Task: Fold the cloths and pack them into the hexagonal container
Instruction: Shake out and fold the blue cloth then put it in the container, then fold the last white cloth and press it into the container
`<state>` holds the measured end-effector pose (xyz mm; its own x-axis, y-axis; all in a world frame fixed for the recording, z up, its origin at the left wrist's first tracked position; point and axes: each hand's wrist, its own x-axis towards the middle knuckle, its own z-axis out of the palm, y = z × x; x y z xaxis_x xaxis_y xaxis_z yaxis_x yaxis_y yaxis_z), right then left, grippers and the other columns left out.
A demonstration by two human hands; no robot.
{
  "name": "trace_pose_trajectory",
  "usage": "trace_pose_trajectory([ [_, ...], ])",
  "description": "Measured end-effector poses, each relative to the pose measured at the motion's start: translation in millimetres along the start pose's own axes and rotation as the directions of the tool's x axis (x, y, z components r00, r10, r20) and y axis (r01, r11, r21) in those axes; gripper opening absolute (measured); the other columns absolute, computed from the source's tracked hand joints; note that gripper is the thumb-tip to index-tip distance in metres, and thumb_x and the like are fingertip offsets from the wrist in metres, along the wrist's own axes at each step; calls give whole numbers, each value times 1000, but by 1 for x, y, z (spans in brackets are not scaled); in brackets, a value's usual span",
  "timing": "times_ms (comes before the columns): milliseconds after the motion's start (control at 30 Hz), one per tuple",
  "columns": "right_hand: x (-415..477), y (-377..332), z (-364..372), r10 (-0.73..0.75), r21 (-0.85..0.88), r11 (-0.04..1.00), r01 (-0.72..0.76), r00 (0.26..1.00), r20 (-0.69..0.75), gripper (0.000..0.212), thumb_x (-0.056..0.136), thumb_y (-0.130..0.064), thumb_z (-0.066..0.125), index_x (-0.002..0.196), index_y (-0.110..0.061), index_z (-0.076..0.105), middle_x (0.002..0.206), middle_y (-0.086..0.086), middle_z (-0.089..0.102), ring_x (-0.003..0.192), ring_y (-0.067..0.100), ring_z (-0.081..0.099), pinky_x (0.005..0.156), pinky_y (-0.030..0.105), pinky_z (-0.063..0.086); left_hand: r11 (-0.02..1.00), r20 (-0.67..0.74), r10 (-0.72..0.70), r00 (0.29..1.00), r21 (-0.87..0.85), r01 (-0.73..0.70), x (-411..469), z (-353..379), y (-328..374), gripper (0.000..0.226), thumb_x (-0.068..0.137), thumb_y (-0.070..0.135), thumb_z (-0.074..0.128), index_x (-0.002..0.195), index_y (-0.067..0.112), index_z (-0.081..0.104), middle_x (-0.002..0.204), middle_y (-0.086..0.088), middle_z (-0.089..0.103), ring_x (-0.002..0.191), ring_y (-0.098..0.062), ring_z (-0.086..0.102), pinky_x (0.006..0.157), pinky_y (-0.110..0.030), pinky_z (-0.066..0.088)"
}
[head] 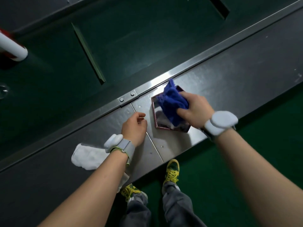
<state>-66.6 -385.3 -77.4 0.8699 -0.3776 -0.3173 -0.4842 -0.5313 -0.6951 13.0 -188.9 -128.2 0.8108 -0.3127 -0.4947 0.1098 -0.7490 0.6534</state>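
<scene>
Right of centre in the frame, the right hand (194, 110) reaches in from the lower right, forearm stretched out, its fingers and thumb clamped on a bunched blue cloth (172, 104). The cloth sits over the open top of the hexagonal container (154, 112), a dark red-rimmed box on the metal counter (229, 82); its lower folds dip inside, where something pale already lies (what exactly cannot be made out). The left hand (134, 126) hovers just left of the container, palm down above the counter, fingers loosely curled toward the thumb and holding nothing. A white cloth (86, 157) lies folded on the counter at lower left, partly under the left forearm. Both wrists carry white banded devices (221, 122). Yellow-laced shoes (173, 171) stand on the green floor at the bottom centre.
</scene>
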Motion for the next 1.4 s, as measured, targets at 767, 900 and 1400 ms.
trace_pose_trajectory([
  [767, -5, 11, 67, 17, -761, 647, -53, 998, -55, 23, 80, -28, 62, 101, -19, 65, 105, 12, 58, 99, 36, 54, 71, 39, 42, 991, -192, -130, 973, 0, 133, -58, -52, -63, 17, 86, 16, 57, 98, 23, 67, 90, 5, 68, 85, -15, 62, 79, -23, 43],
  [900, 6, 4, 65, 262, -658, 731, -181, 965, 26, 25, 87, -32, 57, 101, -16, 69, 110, 10, 66, 103, 33, 61, 73, 33, 47, 980, -436, -173, 883, 12, 198, -74, -95, -100, 20, 83, 10, 56, 98, 16, 68, 101, -6, 66, 92, -22, 59, 80, -26, 39],
  [1400, -122, -93, 261, 424, -487, 846, -217, 828, 367, 66, 74, -57, 65, 123, -19, 42, 125, 9, 53, 114, 31, 52, 88, 40, 48, 739, 112, -654, 748, -113, 664, -76, -114, -192, 72, 62, 65, 64, 95, 2, 69, 91, -16, 73, 81, -34, 70, 73, -37, 54],
])
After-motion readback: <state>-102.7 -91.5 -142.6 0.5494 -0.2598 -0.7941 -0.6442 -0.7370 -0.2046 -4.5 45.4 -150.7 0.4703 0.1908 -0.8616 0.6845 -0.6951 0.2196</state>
